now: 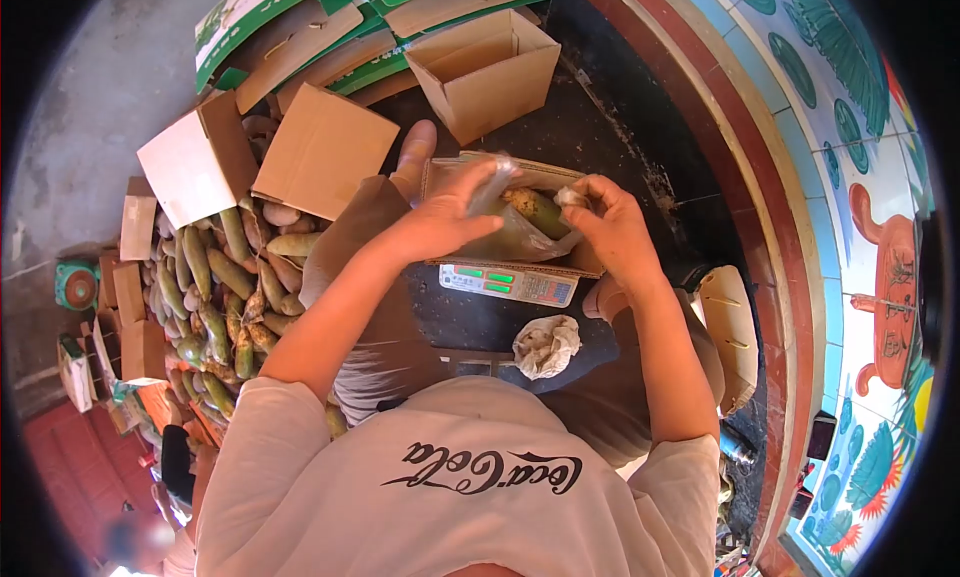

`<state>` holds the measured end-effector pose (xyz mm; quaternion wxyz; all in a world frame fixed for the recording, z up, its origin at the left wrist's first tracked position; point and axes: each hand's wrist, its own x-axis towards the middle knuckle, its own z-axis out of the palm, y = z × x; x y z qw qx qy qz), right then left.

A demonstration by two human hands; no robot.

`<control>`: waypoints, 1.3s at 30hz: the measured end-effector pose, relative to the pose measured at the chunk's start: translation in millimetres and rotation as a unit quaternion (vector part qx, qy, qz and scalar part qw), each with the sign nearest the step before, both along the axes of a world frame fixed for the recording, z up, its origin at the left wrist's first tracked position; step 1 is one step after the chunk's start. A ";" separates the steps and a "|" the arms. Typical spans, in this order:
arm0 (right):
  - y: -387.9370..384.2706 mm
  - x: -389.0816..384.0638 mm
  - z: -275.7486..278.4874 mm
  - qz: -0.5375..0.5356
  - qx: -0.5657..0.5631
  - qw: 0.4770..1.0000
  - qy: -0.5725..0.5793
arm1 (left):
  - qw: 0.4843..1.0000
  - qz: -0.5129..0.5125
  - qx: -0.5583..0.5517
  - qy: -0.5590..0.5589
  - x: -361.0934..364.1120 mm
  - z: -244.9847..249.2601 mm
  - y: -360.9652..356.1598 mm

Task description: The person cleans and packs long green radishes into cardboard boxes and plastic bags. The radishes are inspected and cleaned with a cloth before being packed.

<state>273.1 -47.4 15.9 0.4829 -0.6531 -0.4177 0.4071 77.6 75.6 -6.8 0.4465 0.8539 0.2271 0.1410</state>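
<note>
A clear plastic bag (545, 239) lines an open cardboard box (585, 260) in front of me. Inside the bag lies a long green-brown vegetable (535, 209). My left hand (452, 217) is at the bag's left edge; the plastic runs up to its fingertips, while the thumb stands apart. My right hand (607, 222) pinches the gathered edge on the right, just above the vegetable. The box rests on a digital scale (508, 284) with green displays. How full the bag is, I cannot make out.
A heap of long vegetables (225, 287) lies at my left, with a closed carton (326, 149) and a white-sided box (190, 162) on it. An open box (485, 72) stands ahead, beside green cartons (400, 2). A crumpled white bag (547, 346) lies between my legs. A tiled wall (800, 177) borders the right.
</note>
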 end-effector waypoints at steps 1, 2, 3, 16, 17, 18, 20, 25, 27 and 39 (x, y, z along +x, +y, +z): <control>-0.4 -1.1 -2.5 0.026 0.052 0.991 -0.121 | 0.999 0.002 -0.040 0.005 7.2 -14.0 -1.7; -1.3 -2.1 -2.2 0.051 0.104 0.964 -0.241 | 0.997 0.003 -0.080 0.010 14.1 -26.2 -3.4; -0.9 -9.5 10.1 0.076 0.103 0.948 -0.293 | 0.997 -0.017 -0.074 0.012 21.0 -29.7 -6.5; 21.0 -0.6 -43.3 0.107 0.128 0.915 -0.367 | 0.918 -0.037 -0.395 -0.008 47.7 -58.7 -5.8; 21.0 1.2 -47.5 0.096 0.106 0.921 -0.362 | 0.927 -0.041 -0.372 0.004 47.6 -55.4 -4.7; 21.5 1.9 -48.9 0.084 0.085 0.927 -0.357 | 0.936 -0.043 -0.348 0.016 46.6 -52.7 -2.2; 19.7 2.5 -49.7 0.016 0.038 0.956 -0.291 | 0.926 -0.030 -0.375 0.013 42.1 -55.1 2.7; 9.2 1.2 -57.4 0.155 -0.086 0.984 -0.014 | 0.888 0.039 -0.457 -0.037 40.9 -58.5 7.2; 11.4 5.1 -57.4 0.110 -0.033 0.987 -0.110 | 0.926 0.019 -0.377 -0.025 39.5 -59.2 6.7; 28.8 -12.4 -80.7 -0.028 -0.189 0.947 0.257 | 0.922 -0.006 0.383 -0.054 38.0 -42.6 -19.1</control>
